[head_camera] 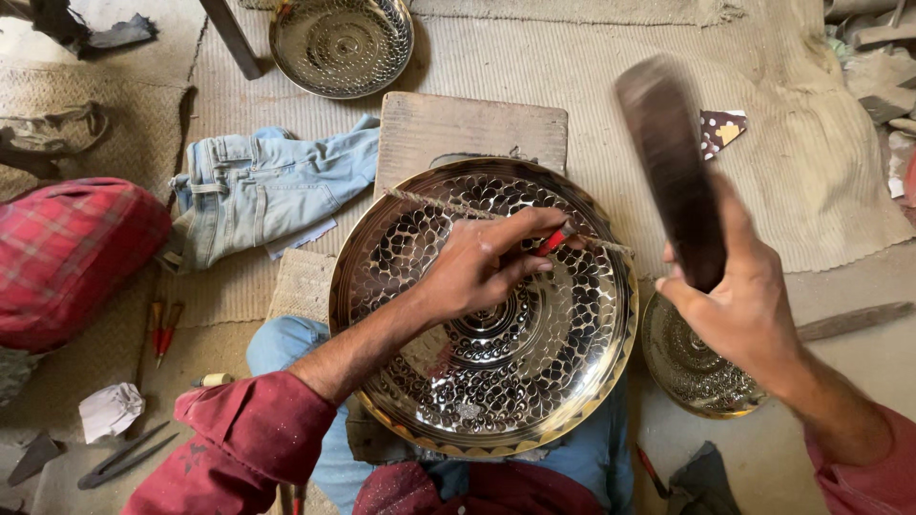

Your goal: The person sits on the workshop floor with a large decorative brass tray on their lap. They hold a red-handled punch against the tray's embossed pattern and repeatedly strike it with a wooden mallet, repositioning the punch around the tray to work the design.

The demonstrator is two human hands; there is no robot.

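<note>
A large shiny brass bowl (448,381) with an engraved scale pattern rests tilted on my lap. My left hand (482,265) lies inside it and pinches a small chisel with a red grip (556,238), tip against the bowl's inner wall. A thin twisted cord (429,202) stretches across the upper rim. My right hand (739,305) is raised to the right of the bowl and grips a dark wooden mallet (670,162), which is motion-blurred.
A smaller engraved bowl (692,367) lies under my right hand. A third metal dish (341,43) sits at the top. Folded jeans (267,186), a wooden board (468,129), a red checked cushion (72,253), red-handled tools (164,329) and metal shears (124,456) lie on the mats.
</note>
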